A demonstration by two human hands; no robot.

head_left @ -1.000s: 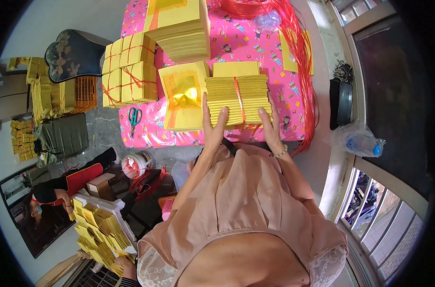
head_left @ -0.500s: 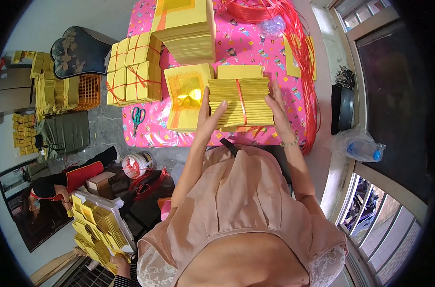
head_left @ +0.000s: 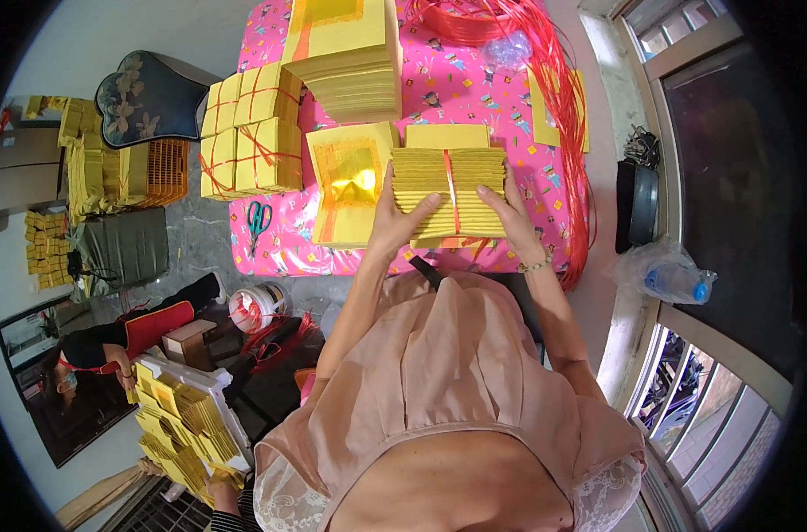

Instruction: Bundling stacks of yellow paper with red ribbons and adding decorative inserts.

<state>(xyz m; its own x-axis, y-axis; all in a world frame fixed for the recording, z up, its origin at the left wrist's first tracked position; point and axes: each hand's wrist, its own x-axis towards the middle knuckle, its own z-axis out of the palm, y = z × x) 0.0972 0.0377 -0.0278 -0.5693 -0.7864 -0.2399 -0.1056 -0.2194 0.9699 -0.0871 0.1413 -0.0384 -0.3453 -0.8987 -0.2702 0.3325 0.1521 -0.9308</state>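
"Firstly, where is the yellow bundle [head_left: 421, 182]?"
"Right of the scissors [head_left: 255, 232], in the closed grip of left hand [head_left: 399, 217] and right hand [head_left: 510, 217]."
"Done?"
"One red strip [head_left: 453, 191] crosses it; knotting cannot be confirmed. Four tied packs [head_left: 266, 164] sit beyond the scissors."
"Left?"
"Judged outstanding: the tall stack [head_left: 346, 80], beyond and right of the scissors."

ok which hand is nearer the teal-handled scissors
Left. The left hand grips the left edge of the red-banded yellow paper bundle, to the right of the teal-handled scissors; the right hand is on the bundle's right edge, farther away.
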